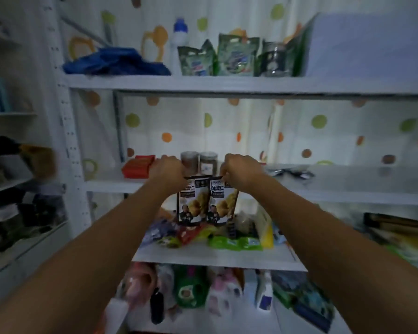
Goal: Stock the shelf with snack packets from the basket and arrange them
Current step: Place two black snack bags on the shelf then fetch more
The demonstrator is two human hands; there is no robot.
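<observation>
Head view: hands (169, 169) (241, 169) hold packets (208, 201) reading "油栗仁".

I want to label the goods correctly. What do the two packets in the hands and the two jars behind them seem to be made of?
Two packets: probably glossy printed plastic film; they are flat with a slight sheen. Two jars: seemingly clear plastic or glass, since brown contents show through; blur leaves it open.

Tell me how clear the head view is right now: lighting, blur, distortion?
Head view: dim and bluish overall; the two snack packets held by the left hand and right hand are fairly sharp; the edges and bottom shelf items are smeared; the wide lens bows the shelf boards; no glare.
</observation>
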